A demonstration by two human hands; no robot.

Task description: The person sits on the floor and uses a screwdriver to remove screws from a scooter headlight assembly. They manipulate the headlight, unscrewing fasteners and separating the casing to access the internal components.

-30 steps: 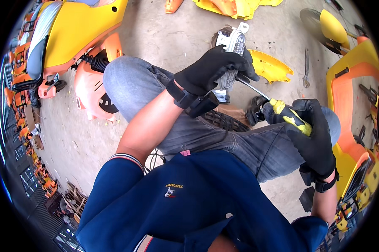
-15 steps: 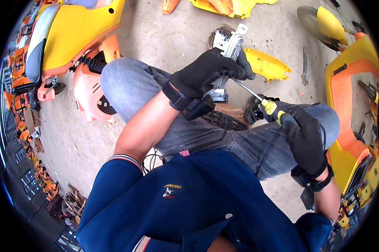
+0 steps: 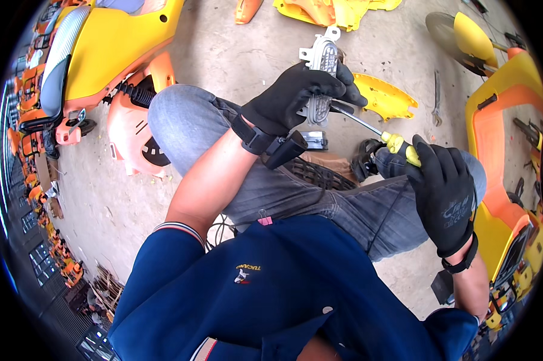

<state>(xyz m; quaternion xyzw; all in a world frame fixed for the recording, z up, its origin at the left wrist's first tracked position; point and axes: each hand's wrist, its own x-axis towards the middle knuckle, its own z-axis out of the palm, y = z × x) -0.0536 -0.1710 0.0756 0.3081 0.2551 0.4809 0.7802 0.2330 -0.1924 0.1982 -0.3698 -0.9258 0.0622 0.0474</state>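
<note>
My left hand (image 3: pixel 298 99), in a black glove, grips a light unit (image 3: pixel 327 55) with a clear ribbed lens and a white housing with mounting tabs. The lens side faces up toward me. A screwdriver (image 3: pixel 394 142) with a yellow handle slants from my right hand to the unit's near end. Its tip is hidden at the lamp's edge beside my left fingers. My right hand (image 3: pixel 444 195), also gloved, holds the handle's end between thumb and fingers, with the fingers fairly straight. Below the lamp, a second small grey and clear piece (image 3: pixel 315 140) lies between my legs.
A yellow curved panel (image 3: pixel 383 96) and a wrench (image 3: pixel 437 99) lie on the concrete floor to the right. More yellow body panels (image 3: pixel 343 12) are at the far side. Yellow and orange scooter bodies (image 3: pixel 112 51) stand left and right. A pink-orange shell (image 3: pixel 133 135) rests by my left knee.
The lamp has been turned so its lens faces me more. My right hand has loosened and shifted around the screwdriver's handle, its fingers straighter.
</note>
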